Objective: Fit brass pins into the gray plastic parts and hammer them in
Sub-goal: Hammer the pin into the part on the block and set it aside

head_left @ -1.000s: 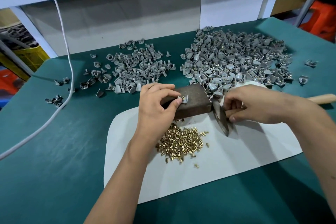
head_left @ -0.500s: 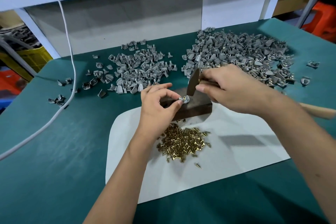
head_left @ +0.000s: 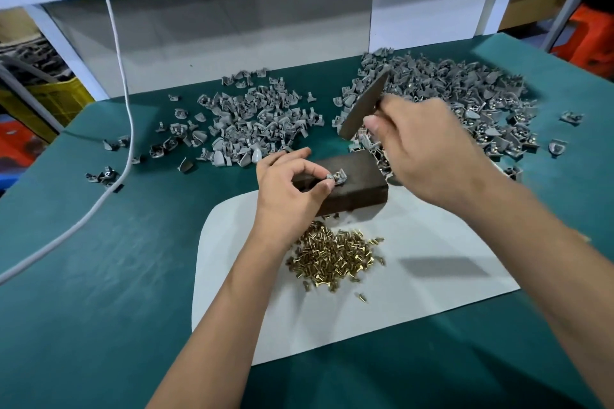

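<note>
On the dark block [head_left: 352, 183], left hand [head_left: 289, 189] pinches gray part [head_left: 338, 177].

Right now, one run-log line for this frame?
left hand: pinches gray plastic part on dark rectangular block | right hand: grips raised metal hammer | brass pins pile: on white sheet

txt: none legible | labels/brands/nos/signs: none readable on any surface in head view | white rectangular panel [head_left: 432, 10] at back wall: blank, no print | white paper sheet [head_left: 432, 292] on table: blank
</note>
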The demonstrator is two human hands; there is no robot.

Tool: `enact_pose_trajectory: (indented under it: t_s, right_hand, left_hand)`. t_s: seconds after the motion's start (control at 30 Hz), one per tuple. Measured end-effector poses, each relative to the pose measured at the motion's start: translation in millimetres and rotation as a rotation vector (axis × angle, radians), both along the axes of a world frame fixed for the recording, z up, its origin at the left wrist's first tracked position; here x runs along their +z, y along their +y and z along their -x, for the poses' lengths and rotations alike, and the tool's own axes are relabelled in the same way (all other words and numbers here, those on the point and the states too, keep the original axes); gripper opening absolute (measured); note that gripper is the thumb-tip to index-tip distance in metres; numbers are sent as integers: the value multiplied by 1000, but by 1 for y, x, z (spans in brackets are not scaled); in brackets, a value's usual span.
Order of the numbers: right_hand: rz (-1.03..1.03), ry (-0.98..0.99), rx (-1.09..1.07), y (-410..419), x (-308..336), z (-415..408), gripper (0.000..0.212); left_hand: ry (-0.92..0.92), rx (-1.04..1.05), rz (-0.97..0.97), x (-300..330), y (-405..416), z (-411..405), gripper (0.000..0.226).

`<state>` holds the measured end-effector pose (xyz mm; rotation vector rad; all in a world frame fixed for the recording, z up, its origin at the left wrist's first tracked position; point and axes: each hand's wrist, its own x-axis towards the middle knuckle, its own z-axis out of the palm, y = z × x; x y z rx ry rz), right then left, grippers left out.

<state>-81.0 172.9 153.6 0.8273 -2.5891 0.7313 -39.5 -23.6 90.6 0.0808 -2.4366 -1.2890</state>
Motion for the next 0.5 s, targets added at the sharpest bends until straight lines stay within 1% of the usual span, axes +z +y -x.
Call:
enact_pose_trajectory:
  t_s: [0.03, 0.1, 0.17, 0.2, 0.27, 0.3, 0.33, 0.4, 0.43, 0.5]
  right_hand:
    - [-68, -34, -2, -5, -3, -3, 20]
    - [-262, -168, -25, -12, -6, -5, 22]
    - [-353, -198, -58, -9, 4, 0, 24]
    - [-343, -160, -60, -6, 10, 2, 24]
    - [-189, -4, -60, -4, 13, -1, 27]
    - [-119, 31, -58, -7, 11, -4, 30]
    - [-120, 11, -52, -11, 8, -8, 30]
    - [-277, -135, -47, -18, -1, -14, 26]
    - [-328, -177, -56, -17, -1, -13, 22]
    - [-352, -141, -70, -14, 9, -8, 20]
  left_hand:
    - [-3, 7, 7, 0, 0, 0, 18]
    - [-5, 16, 11, 0, 0, 0, 18]
    - [-8, 19, 2, 1, 2, -1, 16]
    - [-7, 22, -1, 1, 1, -1, 16]
    - [-5, 17, -14, 0, 1, -1, 16]
    - [0, 18, -21, 0, 1, 0, 17]
    - [3, 20, -17, -1, 0, 0, 18]
    - [3, 22, 7, 0, 0, 0, 18]
    - [-1, 19, 11, 0, 1, -1, 18]
    - [2, 19, 7, 2, 1, -1, 18]
